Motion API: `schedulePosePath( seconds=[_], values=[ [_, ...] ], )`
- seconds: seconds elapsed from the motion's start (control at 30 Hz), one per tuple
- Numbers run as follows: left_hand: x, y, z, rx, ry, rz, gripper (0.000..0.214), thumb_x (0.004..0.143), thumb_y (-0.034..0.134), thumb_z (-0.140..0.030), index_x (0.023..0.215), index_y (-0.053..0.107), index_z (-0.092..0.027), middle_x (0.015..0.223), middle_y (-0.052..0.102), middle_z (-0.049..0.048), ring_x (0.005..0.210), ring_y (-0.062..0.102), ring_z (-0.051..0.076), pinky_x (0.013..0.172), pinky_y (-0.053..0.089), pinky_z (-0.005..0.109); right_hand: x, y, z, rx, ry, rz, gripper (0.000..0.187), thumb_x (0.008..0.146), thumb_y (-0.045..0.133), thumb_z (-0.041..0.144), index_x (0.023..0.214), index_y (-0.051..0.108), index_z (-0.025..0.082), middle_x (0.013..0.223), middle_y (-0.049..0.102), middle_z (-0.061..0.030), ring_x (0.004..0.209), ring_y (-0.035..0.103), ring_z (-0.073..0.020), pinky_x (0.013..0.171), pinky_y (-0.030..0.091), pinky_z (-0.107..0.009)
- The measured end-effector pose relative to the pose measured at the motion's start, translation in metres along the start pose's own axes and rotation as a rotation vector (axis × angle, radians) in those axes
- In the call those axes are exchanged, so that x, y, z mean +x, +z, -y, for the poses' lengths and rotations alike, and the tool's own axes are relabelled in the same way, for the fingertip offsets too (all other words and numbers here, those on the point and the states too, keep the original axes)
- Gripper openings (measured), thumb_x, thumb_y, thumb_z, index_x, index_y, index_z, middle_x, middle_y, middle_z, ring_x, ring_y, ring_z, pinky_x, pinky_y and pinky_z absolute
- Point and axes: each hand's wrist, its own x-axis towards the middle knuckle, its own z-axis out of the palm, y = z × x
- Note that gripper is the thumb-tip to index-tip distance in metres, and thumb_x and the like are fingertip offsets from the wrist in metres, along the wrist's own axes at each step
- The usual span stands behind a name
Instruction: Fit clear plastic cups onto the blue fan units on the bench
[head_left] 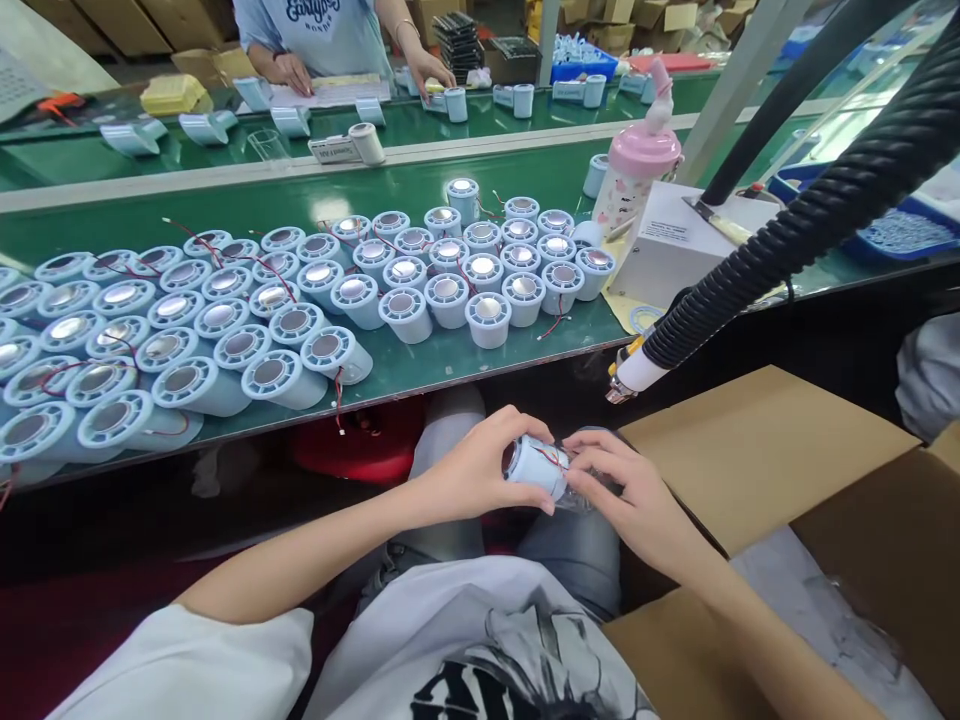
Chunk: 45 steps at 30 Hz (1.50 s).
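Note:
Above my lap, my left hand (495, 465) is wrapped round a light-blue cylindrical motor housing (541, 468), tilted on its side. Thin red and dark wires (553, 456) run along the housing. At its right end my right hand (619, 475) is closed, fingertips pinching by the wires and a piece of clear plastic (579, 497). Whether that plastic is a bag or a rigid cover I cannot tell. On the green bench in front stand many similar light-blue housings (487, 310) with round metallic centres, several with red wires trailing.
An open cardboard box (772, 450) with clear plastic inside stands at my right. A black corrugated hose (787, 220) with a white nozzle (637, 370) hangs over it. A pink bottle (641, 160) stands by a white box (675, 240). Across the bench, a co-worker (322, 40) handles blue-white parts.

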Motion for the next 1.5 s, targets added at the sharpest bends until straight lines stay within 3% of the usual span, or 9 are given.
schedulePosePath(
  seconds=[0.13, 0.23, 0.37, 0.47, 0.57, 0.67, 0.9, 1.13, 1.5],
  values=[
    [0.0, 0.007, 0.015, -0.001, 0.099, -0.034, 0.066, 0.059, 0.085, -0.049, 0.118, 0.065, -0.027, 0.11, 0.052, 0.0067, 0.104, 0.055, 0.023, 0.092, 0.047, 0.038, 0.0, -0.004, -0.001, 0.155, 0.04, -0.042, 0.029, 0.091, 0.056, 0.036, 0.069, 0.064, 0.02, 0.107, 0.055, -0.007, 0.094, 0.058, -0.0196, 0.074, 0.051, -0.028],
    [0.001, 0.007, 0.02, -0.057, 0.156, 0.028, 0.068, 0.059, 0.086, -0.044, 0.122, 0.064, -0.029, 0.127, 0.052, 0.0103, 0.119, 0.051, 0.029, 0.103, 0.042, 0.044, 0.002, -0.007, -0.005, 0.318, 0.11, -0.072, 0.032, 0.087, 0.063, 0.041, 0.065, 0.065, 0.018, 0.104, 0.056, -0.0069, 0.093, 0.059, -0.02, 0.074, 0.054, -0.029],
    [-0.001, 0.008, 0.016, -0.358, 0.071, 0.154, 0.067, 0.069, 0.081, -0.032, 0.13, 0.055, -0.026, 0.128, 0.059, 0.0099, 0.114, 0.059, 0.025, 0.095, 0.05, 0.037, 0.002, -0.01, -0.01, 0.592, 0.202, -0.078, 0.037, 0.087, 0.063, 0.051, 0.073, 0.071, 0.018, 0.111, 0.062, -0.0088, 0.092, 0.066, -0.0221, 0.072, 0.061, -0.034],
    [-0.004, 0.01, 0.012, -0.628, -0.079, 0.126, 0.066, 0.071, 0.08, -0.027, 0.13, 0.052, -0.024, 0.127, 0.059, 0.0091, 0.108, 0.062, 0.021, 0.091, 0.052, 0.034, -0.002, -0.011, -0.013, 0.419, -0.024, -0.018, 0.026, 0.085, 0.068, 0.046, 0.099, 0.074, 0.026, 0.132, 0.059, -0.0075, 0.12, 0.058, -0.0288, 0.091, 0.057, -0.041],
    [-0.007, 0.01, 0.01, -0.773, -0.172, 0.148, 0.064, 0.075, 0.077, -0.03, 0.132, 0.048, -0.024, 0.125, 0.058, 0.0102, 0.098, 0.064, 0.02, 0.079, 0.056, 0.034, -0.009, -0.01, -0.015, 0.033, -0.24, -0.019, 0.04, 0.081, 0.074, 0.029, 0.12, 0.065, 0.03, 0.142, 0.053, -0.0055, 0.131, 0.049, -0.0293, 0.107, 0.046, -0.046],
    [-0.009, 0.007, 0.01, -0.718, -0.161, 0.186, 0.072, 0.073, 0.079, -0.032, 0.137, 0.046, -0.027, 0.126, 0.058, 0.0106, 0.099, 0.064, 0.021, 0.078, 0.056, 0.034, -0.014, -0.009, -0.015, -0.076, -0.26, -0.037, 0.037, 0.083, 0.071, 0.023, 0.118, 0.061, 0.028, 0.14, 0.056, -0.0057, 0.129, 0.052, -0.0282, 0.104, 0.05, -0.044],
    [-0.013, 0.001, 0.005, -0.57, -0.02, 0.155, 0.081, 0.068, 0.083, -0.027, 0.14, 0.047, -0.03, 0.139, 0.055, 0.0089, 0.118, 0.06, 0.024, 0.099, 0.05, 0.036, -0.015, -0.011, -0.008, 0.194, -0.101, 0.049, 0.045, 0.079, 0.077, 0.024, 0.119, 0.056, 0.031, 0.137, 0.057, -0.0042, 0.116, 0.062, -0.0232, 0.096, 0.057, -0.036],
    [-0.016, 0.001, 0.005, -0.461, 0.081, 0.122, 0.08, 0.069, 0.083, -0.027, 0.14, 0.047, -0.031, 0.144, 0.05, 0.0092, 0.126, 0.054, 0.026, 0.1, 0.05, 0.035, -0.016, -0.012, -0.004, 0.372, -0.004, 0.088, 0.046, 0.079, 0.078, 0.022, 0.118, 0.055, 0.033, 0.127, 0.06, 0.0, 0.117, 0.06, -0.0187, 0.098, 0.055, -0.031],
    [-0.017, -0.001, 0.008, -0.405, 0.14, 0.11, 0.078, 0.068, 0.083, -0.025, 0.138, 0.05, -0.032, 0.143, 0.051, 0.0084, 0.13, 0.05, 0.026, 0.102, 0.05, 0.037, -0.012, -0.009, -0.006, 0.636, 0.162, 0.173, 0.042, 0.083, 0.075, 0.029, 0.117, 0.051, 0.027, 0.108, 0.066, -0.0024, 0.091, 0.065, -0.014, 0.082, 0.055, -0.024]
  ],
)
